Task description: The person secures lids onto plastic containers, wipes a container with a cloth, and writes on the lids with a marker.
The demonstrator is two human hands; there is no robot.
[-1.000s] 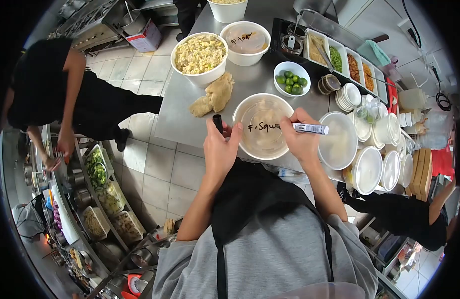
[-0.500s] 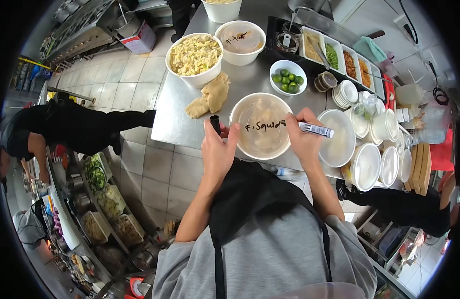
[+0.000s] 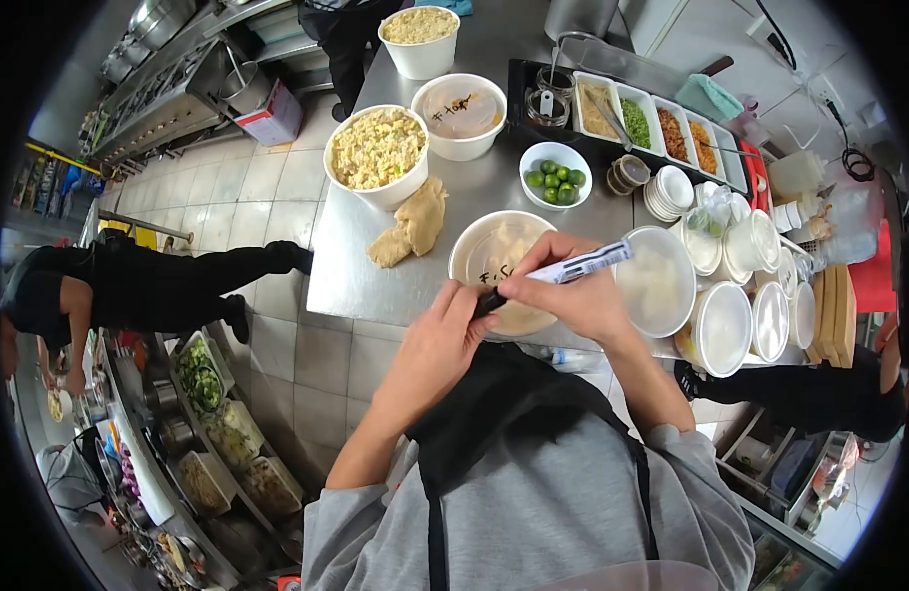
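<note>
My right hand grips a white marker that points left and down. My left hand meets its black tip, pinching the black cap there. Both hands hover over the near edge of a lidded white tub with dark handwriting on its lid. The hands cover most of that writing.
A steel table carries a tub of yellow rice, another labelled tub, a lime bowl, a dough lump, a condiment tray and stacked lidded containers. A person in black bends at left.
My hands left the lid and came together in front of the tub. The marker swung round and its tip now meets the cap in my left hand. The view tilted slightly.
</note>
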